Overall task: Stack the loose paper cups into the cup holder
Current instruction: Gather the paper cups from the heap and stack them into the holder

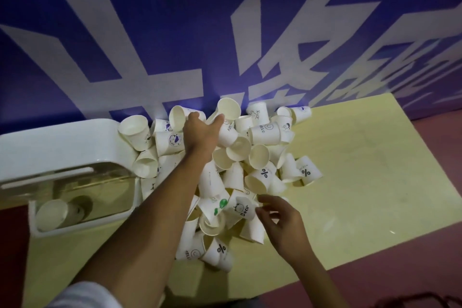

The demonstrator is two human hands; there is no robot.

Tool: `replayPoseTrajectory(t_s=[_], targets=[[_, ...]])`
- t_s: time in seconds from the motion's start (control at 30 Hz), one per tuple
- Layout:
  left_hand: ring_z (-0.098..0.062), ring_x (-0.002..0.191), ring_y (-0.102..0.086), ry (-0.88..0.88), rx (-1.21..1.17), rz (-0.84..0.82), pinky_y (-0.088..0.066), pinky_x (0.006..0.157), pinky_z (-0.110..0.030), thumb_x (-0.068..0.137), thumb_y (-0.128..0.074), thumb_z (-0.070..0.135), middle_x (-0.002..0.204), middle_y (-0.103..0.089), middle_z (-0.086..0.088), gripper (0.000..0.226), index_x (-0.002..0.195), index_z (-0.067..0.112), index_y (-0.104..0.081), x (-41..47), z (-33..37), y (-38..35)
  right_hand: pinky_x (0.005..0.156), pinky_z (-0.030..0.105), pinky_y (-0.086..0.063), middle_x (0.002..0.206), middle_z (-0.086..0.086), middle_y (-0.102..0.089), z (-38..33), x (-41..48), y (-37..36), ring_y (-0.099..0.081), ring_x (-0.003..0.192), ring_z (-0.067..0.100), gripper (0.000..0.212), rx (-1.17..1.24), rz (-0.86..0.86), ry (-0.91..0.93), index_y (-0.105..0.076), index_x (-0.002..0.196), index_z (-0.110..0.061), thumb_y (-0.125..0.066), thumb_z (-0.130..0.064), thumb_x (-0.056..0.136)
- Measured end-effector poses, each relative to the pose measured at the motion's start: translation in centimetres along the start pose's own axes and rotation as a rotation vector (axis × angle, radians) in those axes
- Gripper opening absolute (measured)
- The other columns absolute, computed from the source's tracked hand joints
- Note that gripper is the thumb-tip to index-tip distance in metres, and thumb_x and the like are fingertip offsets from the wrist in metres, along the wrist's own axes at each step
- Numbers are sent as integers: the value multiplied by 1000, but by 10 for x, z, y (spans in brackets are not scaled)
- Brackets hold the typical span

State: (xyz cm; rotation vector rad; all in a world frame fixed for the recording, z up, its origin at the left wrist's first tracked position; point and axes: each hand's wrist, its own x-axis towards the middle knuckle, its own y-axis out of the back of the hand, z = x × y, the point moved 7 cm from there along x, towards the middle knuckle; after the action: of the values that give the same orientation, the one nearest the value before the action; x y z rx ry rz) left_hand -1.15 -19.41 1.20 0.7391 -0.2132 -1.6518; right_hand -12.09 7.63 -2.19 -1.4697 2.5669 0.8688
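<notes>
White paper cups [260, 157] lie heaped on the pale yellow desk [362, 170] against a blue wall [175, 32], just right of the white cup holder [62, 142], whose clear window shows a few nested cups [52, 215] on their side. The left hand [200, 130] reaches deep into the far end of the heap; its fingers [193, 116] are buried among cups, grip unclear. The right hand [285, 222] has relaxed, loosely bent fingers [268, 201] touching a cup marked "Bear" [241, 209].

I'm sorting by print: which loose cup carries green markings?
The cup left of the Bear cup, by the right hand; it alone shows green blotches.
</notes>
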Motion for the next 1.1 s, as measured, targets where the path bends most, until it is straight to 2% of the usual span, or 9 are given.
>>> replayPoseTrajectory(t_s=[0.13, 0.2, 0.3, 0.37, 0.5, 0.73, 0.9, 1.0, 1.1], targets=[[-23, 112, -61, 89, -120, -17, -43, 74, -16, 91, -76, 36, 137, -61, -7, 65, 145, 14, -49, 0, 2, 5, 76, 11, -48, 115, -10, -71, -7, 46, 7, -65, 91, -1, 27, -101, 8, 20, -69, 117, -27, -76, -22, 91], [-18, 108, -61, 71, -200, -13, -48, 63, -13, 85, -81, 36, 130, -61, -1, 68, 143, 21, -49, -4, 1, 16, 84, 10, -43, 126, -6, -66, -22, 72, 6, -60, 105, 3, 46, -242, 44, 132, -65, 130, -20, -80, -26, 87], [-19, 116, -61, -52, -204, 20, -57, 90, -35, 75, -90, 38, 129, -59, 10, 76, 138, 31, -48, -22, -11, 44, 103, 33, -45, 143, 0, -57, -48, 107, -13, -49, 130, 19, 78, -544, 22, 385, -53, 144, -18, -88, -31, 75], [-15, 117, -60, -137, -129, 25, -56, 95, -40, 69, -94, 41, 130, -60, 13, 81, 136, 35, -49, -39, -26, 61, 109, 47, -44, 151, 2, -50, -57, 123, -30, -43, 138, 26, 91, -677, -32, 477, -46, 149, -22, -91, -29, 70], [-10, 119, -57, -184, -95, 0, -56, 97, -42, 67, -96, 33, 130, -59, 15, 79, 132, 37, -51, -59, -63, 86, 117, 51, -33, 156, 3, -46, -62, 143, -54, -37, 146, 30, 96, -786, -102, 555, -40, 153, -24, -90, -26, 71], [-13, 124, -58, -233, -184, -6, -54, 100, -48, 68, -96, 29, 134, -59, 13, 79, 133, 35, -52, -62, -90, 111, 106, 51, -47, 142, 5, -58, -79, 153, -58, -52, 129, 30, 81, -732, -35, 595, -52, 144, -18, -90, -27, 72], [-7, 122, -58, -279, -166, -18, -56, 98, -35, 68, -95, 30, 132, -59, 14, 78, 133, 37, -53, -62, -105, 145, 102, 34, -44, 132, 5, -63, -101, 125, -40, -55, 120, 23, 82, -476, 115, 531, -56, 138, -12, -95, -30, 68], [-2, 121, -57, -298, -155, -18, -50, 94, -15, 67, -95, 37, 132, -61, 15, 77, 133, 36, -54, -64, -123, 174, 98, 17, -40, 126, -8, -58, -126, 88, -51, -52, 115, 7, 78, -254, 124, 483, -56, 135, -14, -92, -35, 69], [-4, 120, -57, -330, -116, -10, -49, 94, -21, 66, -91, 47, 130, -61, 14, 75, 131, 34, -58, -66, -145, 208, 96, 16, -44, 133, -9, -58, -149, 49, -82, -54, 117, 6, 78, -133, 89, 416, -54, 138, -21, -86, -44, 71]])
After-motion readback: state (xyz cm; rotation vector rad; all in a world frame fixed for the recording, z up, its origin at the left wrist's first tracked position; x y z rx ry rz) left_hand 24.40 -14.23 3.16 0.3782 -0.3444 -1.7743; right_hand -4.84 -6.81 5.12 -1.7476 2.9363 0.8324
